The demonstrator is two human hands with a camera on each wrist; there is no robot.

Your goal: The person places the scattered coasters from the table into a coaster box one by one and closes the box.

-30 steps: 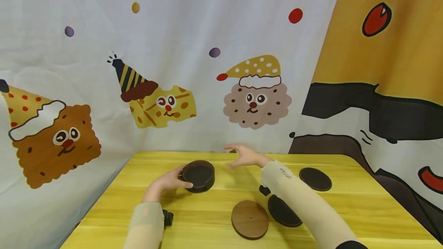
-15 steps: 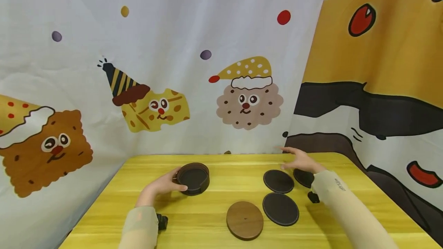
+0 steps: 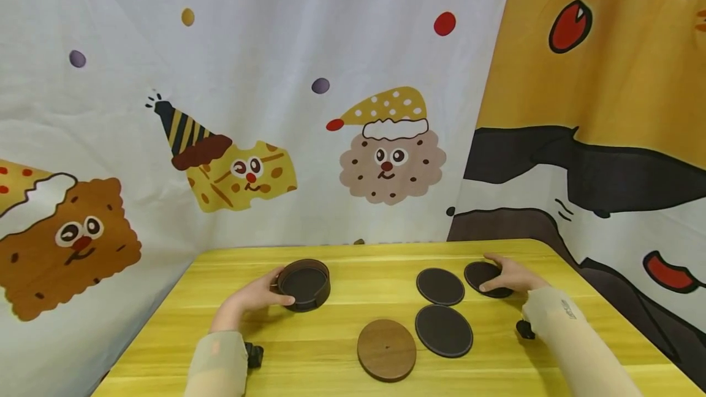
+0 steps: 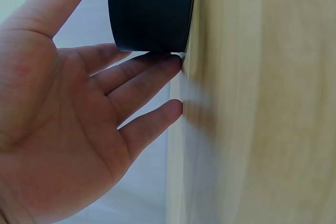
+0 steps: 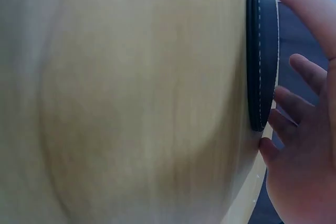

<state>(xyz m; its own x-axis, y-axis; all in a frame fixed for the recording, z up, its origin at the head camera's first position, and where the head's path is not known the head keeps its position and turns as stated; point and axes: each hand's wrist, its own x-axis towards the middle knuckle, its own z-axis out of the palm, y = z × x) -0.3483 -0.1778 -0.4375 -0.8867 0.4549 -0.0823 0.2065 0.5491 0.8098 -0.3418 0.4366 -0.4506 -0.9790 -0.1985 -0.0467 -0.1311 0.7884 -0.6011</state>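
In the head view my left hand (image 3: 252,296) holds a round dark coaster holder (image 3: 320,299), thumb at its near rim and fingers round the left side. The left wrist view has fingertips against the lower edge of its black wall (image 4: 149,11). My right hand (image 3: 513,276) spans the rightmost black round coaster (image 3: 478,273), thumb at its near left and fingers at the far edge. Up close, the right wrist view shows the coaster's stitched rim (image 5: 261,56) with thumb and fingertips at it. How firmly they press cannot be seen.
Two more black coasters, a farther one (image 3: 440,287) and a nearer one (image 3: 444,331), lie mid-right on the yellow wood-grain table (image 3: 309,354). A round brown wooden disc (image 3: 387,350) lies left of the nearer one. A printed cloth (image 3: 325,29) hangs behind the table.
My right hand has moved right from the table's middle back, then down onto the rightmost coaster. Another coaster, hidden by the arm before, now shows. The left hand still holds the holder.
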